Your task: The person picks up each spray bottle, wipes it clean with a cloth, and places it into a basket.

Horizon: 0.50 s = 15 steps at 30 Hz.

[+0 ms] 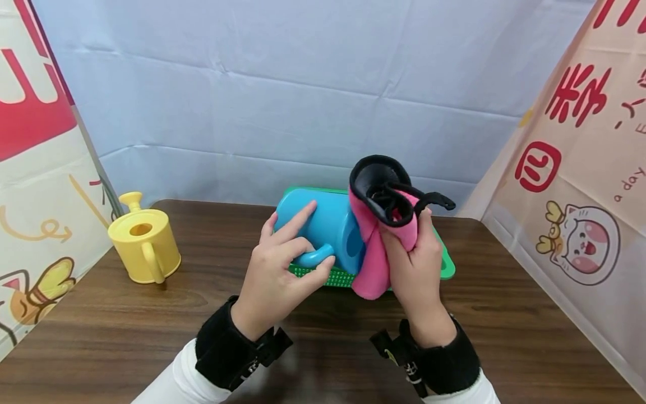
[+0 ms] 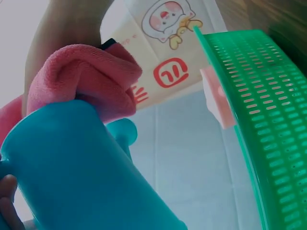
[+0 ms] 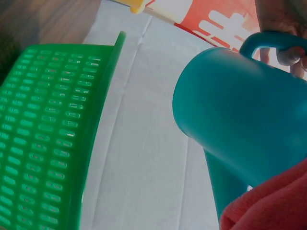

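Observation:
My left hand (image 1: 277,269) holds the handle of a blue watering can (image 1: 330,224), index finger stretched along its body. The can is tipped on its side above the basket, its base facing right; the left wrist view shows its round-headed spout (image 2: 123,132). My right hand (image 1: 416,269) grips a pink plush cloth (image 1: 370,264) with a black-edged opening and a black strap. That cloth hangs against the base end of the can. Low behind both stands a green perforated basket (image 1: 446,264), largely hidden by the can and cloth.
A yellow watering can (image 1: 143,241) stands at the left of the brown wooden table (image 1: 212,348). A pale pink object (image 2: 216,98) shows at the basket's edge in the left wrist view. Behind the table hangs a light blue cloth backdrop (image 1: 252,101), with printed sheets on both sides.

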{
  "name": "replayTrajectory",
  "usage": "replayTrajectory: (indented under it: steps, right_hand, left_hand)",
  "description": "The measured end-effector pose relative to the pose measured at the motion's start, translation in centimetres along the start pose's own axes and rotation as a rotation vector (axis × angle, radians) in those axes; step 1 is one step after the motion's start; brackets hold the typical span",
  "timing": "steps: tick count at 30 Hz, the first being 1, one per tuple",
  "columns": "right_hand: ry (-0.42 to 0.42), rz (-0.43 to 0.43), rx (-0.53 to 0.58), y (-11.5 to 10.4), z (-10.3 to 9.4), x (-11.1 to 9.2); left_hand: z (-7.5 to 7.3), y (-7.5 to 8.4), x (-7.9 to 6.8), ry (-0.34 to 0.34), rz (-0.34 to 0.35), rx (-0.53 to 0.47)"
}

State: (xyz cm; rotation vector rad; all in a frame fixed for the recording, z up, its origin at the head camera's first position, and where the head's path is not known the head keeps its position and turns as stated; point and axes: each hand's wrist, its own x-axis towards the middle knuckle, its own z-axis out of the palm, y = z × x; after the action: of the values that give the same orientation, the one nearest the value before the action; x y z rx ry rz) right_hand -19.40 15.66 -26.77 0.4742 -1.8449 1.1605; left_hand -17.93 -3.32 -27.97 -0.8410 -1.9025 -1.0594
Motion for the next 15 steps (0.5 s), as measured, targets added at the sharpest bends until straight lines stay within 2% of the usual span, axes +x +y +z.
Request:
replayTrajectory:
  steps: [4,7,9,10,13,15]
  right_hand:
    - [0.050,0.098,0.058,0.4,-0.3,0.5]
    - [0.057,0.098,0.081,0.6,-0.4,0.5]
    - [0.045,0.023,0.069,0.5,0.0,0.2]
    - [0.039,-0.041,0.058,0.3,0.3,-0.1]
    - [0.023,-0.285,0.044,-0.7,1.4,-0.8]
    - [0.015,-0.414,0.038,-1.7,2.0,-1.1]
  left_hand:
    - [0.1,0.1,0.0,-0.018,0.023,0.015]
    - [0.1,0.3,0.0,-0.024,0.045,0.019]
    - [0.0,0.3,0.1,-0.014,0.048,0.034]
    - [-0.1,0.2,0.1,-0.003,0.044,0.041]
    - [-0.3,0.0,0.2,0.036,0.026,0.041]
    - [-0.4,-0.2,0.2,0.055,0.022,0.019]
